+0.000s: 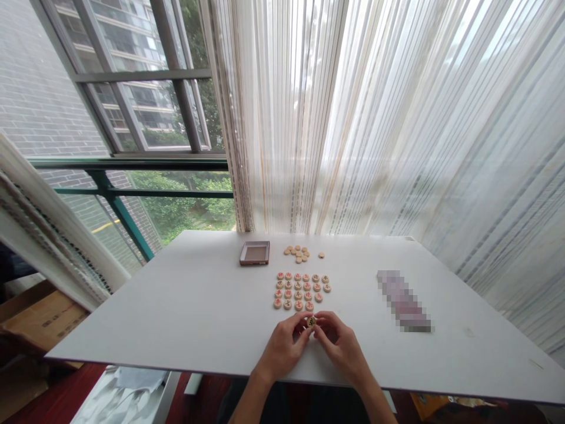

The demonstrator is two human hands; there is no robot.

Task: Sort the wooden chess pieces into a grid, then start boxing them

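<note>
Between the fingertips of both hands is one round wooden Chinese chess piece point(311, 322), its dark character facing me. My left hand point(288, 343) pinches it from the left, and my right hand point(338, 340) pinches it from the right. Just beyond the fingers, several chess pieces with red or black characters point(298, 285) lie face up in rough rows. Farther back is a loose cluster of pieces point(299, 253) with no characters that I can make out, and a single piece point(321, 255) sits apart to its right.
A shallow square box point(255, 253) rests at the back left of the white table point(198, 312). On the right lies a blurred-out flat item point(404, 300). Curtains point(353, 118) hang behind the table's far edge. Cardboard boxes point(44, 318) are on the floor at left.
</note>
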